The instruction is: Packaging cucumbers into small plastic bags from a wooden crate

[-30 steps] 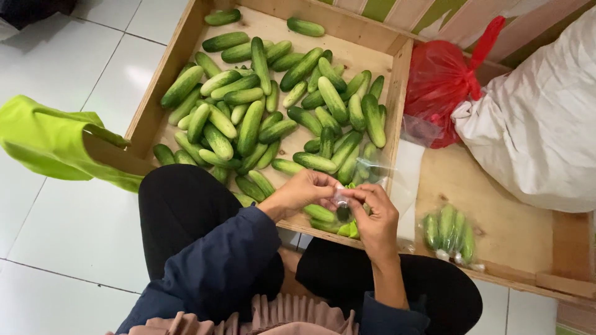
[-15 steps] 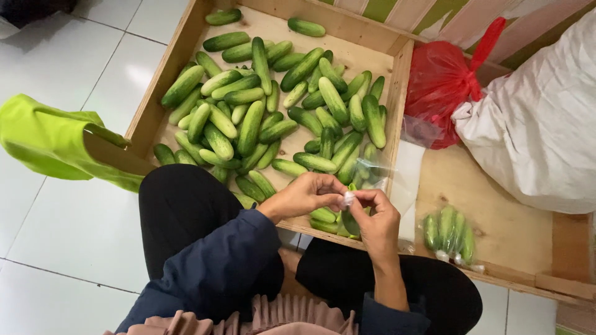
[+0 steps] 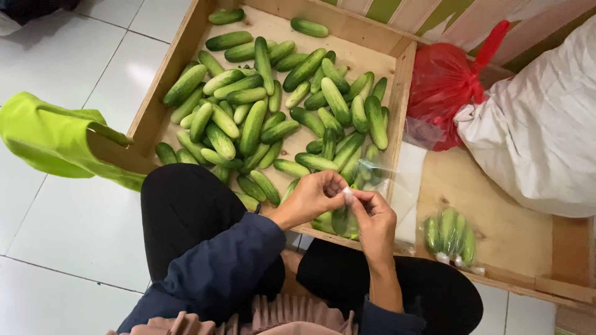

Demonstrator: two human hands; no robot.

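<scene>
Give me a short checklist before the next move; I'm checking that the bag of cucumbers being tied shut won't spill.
1. Both hands on the bag neck: ok. The left hand and right hand pinch the twisted top of the clear bag together.
2. Cucumbers inside the bag: ok, green ones hang below the fingers.
3. Knot finished: cannot tell, the fingers cover it.
4. Spot for the tied bag: ok, bare wood lies beside the finished bag in the right compartment.
5. More loose cucumbers at hand: ok, the left compartment holds plenty.
</scene>
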